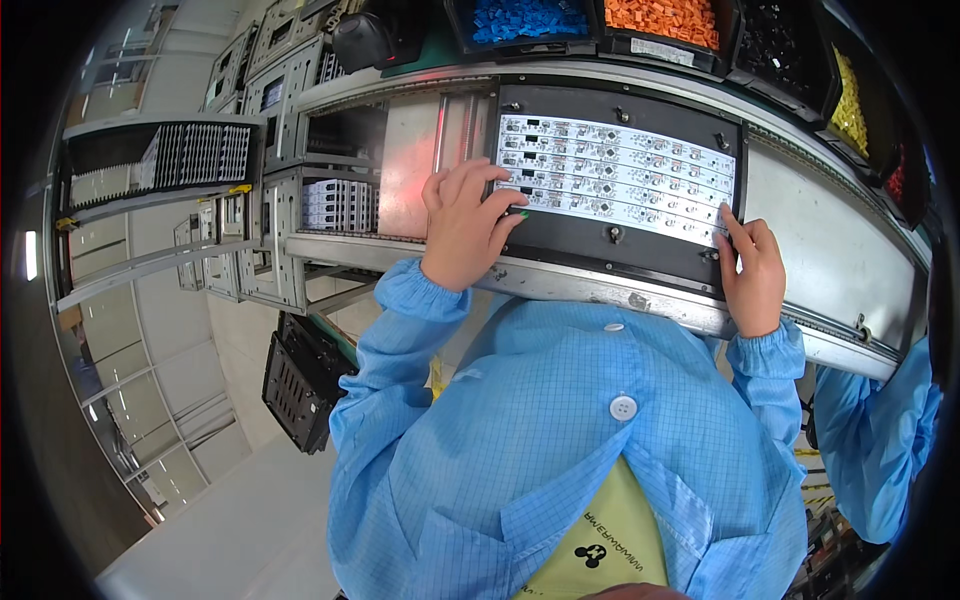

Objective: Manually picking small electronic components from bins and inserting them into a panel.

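Observation:
A white circuit board panel (620,160), made of several long strips with small parts on them, lies in a black carrier plate (560,233) on the rail conveyor. My left hand (466,222) grips the panel's left end, its fingers bent over the edge and the thumb near the lower corner. A small green spot shows at that thumb's tip. At the lower right corner, my right hand (752,268) pinches the panel between thumb and fingers. The undersides of both grips are hidden. Small metal knobs (615,234) stand around the panel on the carrier.
Behind the conveyor stand black bins of blue (530,18), orange (662,22), black (775,45) and yellow (850,100) small parts. A slotted board rack (160,160) is at left. The metal front rail (600,285) runs before me. Another person's blue sleeve (880,440) is at right.

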The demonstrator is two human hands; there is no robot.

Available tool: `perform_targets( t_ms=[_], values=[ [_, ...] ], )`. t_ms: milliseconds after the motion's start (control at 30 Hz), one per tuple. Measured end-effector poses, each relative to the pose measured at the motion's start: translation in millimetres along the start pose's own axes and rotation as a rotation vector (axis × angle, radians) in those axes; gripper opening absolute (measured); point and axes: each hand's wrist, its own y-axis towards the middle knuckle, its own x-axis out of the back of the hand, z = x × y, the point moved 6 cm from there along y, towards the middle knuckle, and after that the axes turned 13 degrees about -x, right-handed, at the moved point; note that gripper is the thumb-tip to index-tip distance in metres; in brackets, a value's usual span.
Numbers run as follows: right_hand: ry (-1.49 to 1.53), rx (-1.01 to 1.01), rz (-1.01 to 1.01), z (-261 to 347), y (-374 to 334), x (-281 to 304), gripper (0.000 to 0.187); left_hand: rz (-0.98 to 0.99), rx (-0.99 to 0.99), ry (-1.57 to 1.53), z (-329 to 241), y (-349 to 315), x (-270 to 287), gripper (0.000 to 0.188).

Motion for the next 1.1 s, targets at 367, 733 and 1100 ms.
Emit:
perform_targets(
  t_ms=[367, 733, 1100],
  values=[
    [0.016, -0.029, -0.013, 0, 0, 0, 0.042, 0.011, -0.016, -0.096, 4, 7, -7, 0.018],
    [0.061, -0.051, -0.035, -1, -1, 3, 0.038, -0.309, 0.084, -0.519, 25, 63, 8, 0.008],
    [0.159, -0.077, -0.057, -5, 2, 5, 0.035, -0.659, -0.137, -0.134, 14, 258, 50, 0.010]
  ],
)
